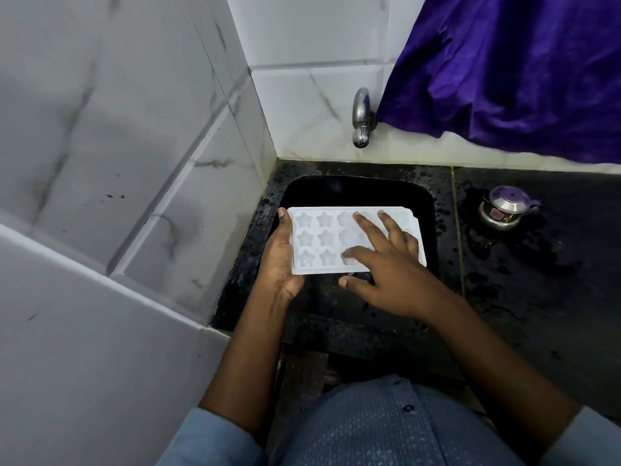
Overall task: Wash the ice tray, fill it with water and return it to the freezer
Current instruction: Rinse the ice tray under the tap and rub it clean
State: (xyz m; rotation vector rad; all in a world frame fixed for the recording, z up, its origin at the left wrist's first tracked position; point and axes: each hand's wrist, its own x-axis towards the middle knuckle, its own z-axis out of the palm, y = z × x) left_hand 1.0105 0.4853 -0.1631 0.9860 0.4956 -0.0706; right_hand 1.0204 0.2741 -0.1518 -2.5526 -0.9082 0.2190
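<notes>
Ice tray (316, 243): a white tray with star-shaped cells, held level over the black sink (353, 191). Its long axis runs left to right across the person's body.

The left hand (279, 260) grips the tray's left short end. The palm cups the edge and the thumb lies up along the end to the far corner; the fingers are hidden, presumably underneath. This hand alone carries the tray.

The right hand (386, 264) lies flat on the tray's right half, grasping nothing. Its straight, spread fingers (366, 227) reach leftward across the cells, and the thumb hangs off the near long edge. It looks like rubbing or rinsing the cells by hand, so the wash step appears to be under way. The forearm comes in from the lower right, the left forearm almost straight up from below.

The relation that matters next is tray to tap (361, 117). The spout sits on the wall beyond the tray's far long edge, above it and a little right of its middle. No stream of water is visible. The right hand is the nearer one to the tap, so it would likely open it while the left keeps hold.

The dark surface (537, 280) around the sink is wet. To the right stands a small steel pot (502, 211) with a purple lid, well apart from the tray. A purple cloth (521, 62) hangs just beside the tap.
</notes>
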